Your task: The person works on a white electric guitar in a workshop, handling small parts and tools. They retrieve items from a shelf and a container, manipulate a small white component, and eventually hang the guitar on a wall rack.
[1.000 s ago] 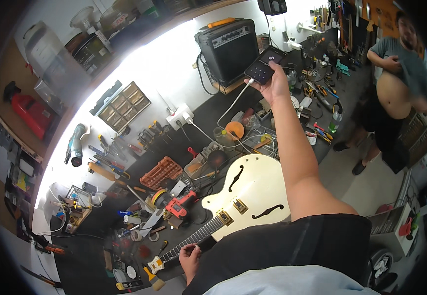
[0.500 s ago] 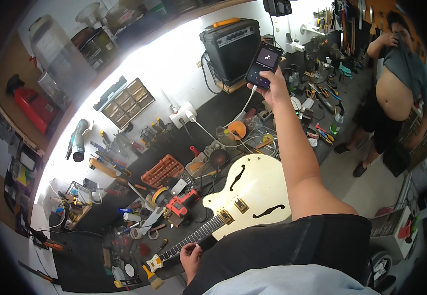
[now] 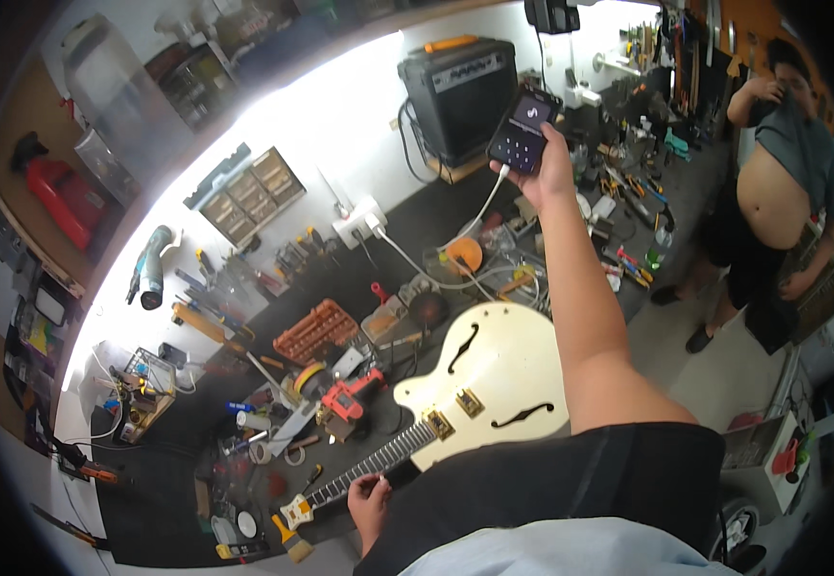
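Observation:
My right hand (image 3: 551, 175) is raised at arm's length, wrapped round a dark smartphone (image 3: 516, 144) with a lit screen. The thumb lies along the phone's right edge, and a white charging cable (image 3: 490, 204) runs from its lower end. Low in the view, my left hand (image 3: 368, 506) is closed, fingertips and thumb together beside the guitar's neck; whatever they may pinch is too small to make out. A cream hollow-body guitar (image 3: 508, 370) with f-shaped holes lies on the bench, its neck pointing to the lower left. Part of its body is hidden behind my arm and black shirt.
A red power tool (image 3: 350, 396), an orange socket case (image 3: 316, 331) and a paintbrush (image 3: 292, 543) lie about the guitar. A black amplifier (image 3: 460, 101) stands against the wall. Another person (image 3: 772, 192) stands at the right, lifting their shirt.
My right thumb has shifted from over the phone's screen to its right edge. The view has tilted slightly. My left hand stays closed by the neck, and the guitar has not moved.

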`<state>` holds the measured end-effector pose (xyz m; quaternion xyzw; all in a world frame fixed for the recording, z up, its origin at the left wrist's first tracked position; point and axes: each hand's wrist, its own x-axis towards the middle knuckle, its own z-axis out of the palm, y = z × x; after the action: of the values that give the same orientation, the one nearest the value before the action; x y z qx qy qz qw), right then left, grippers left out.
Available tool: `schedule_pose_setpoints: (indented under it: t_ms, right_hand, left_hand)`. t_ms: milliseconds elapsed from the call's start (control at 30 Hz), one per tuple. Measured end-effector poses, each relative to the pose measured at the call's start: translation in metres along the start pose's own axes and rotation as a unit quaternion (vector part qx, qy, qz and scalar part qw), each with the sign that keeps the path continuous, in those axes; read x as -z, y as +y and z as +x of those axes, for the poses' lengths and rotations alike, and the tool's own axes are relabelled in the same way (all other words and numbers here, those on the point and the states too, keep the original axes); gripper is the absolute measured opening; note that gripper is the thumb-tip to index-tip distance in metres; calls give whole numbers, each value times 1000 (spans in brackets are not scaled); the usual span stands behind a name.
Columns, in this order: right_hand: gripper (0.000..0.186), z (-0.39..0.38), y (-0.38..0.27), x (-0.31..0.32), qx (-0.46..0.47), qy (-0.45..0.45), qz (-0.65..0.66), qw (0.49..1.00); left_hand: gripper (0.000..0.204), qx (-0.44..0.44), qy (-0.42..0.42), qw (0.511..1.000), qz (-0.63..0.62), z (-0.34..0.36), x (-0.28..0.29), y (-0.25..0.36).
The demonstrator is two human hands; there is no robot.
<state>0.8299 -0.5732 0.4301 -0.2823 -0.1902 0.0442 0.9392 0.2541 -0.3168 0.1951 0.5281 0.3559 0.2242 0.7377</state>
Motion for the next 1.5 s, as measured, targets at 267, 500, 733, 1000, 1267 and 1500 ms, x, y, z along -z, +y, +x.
schedule_pose_setpoints:
  t_ms: [267, 500, 733, 1000, 1267, 1500]
  right_hand:
    - [60, 34, -10, -19, -64, 26, 119, 991]
    - [65, 98, -1, -69, -93, 47, 116, 988]
    - [43, 188, 14, -128, -101, 177, 88, 975]
    - [29, 278, 24, -146, -14, 53, -130, 990]
    - [23, 251, 23, -147, 30, 123, -389, 913]
    - [63, 255, 5, -123, 134, 108, -808, 563]
  left_hand:
    - [22, -20, -11, 1000, 15, 10, -1, 0]
    - [21, -24, -10, 1000, 3, 6, -9, 9]
    - [22, -15, 33, 999, 8, 0, -6, 9]
    - [24, -28, 80, 996, 2, 0, 30, -23]
    - [26, -54, 106, 992, 41, 24, 69, -67]
    - [26, -10, 107, 992, 68, 16, 57, -56]
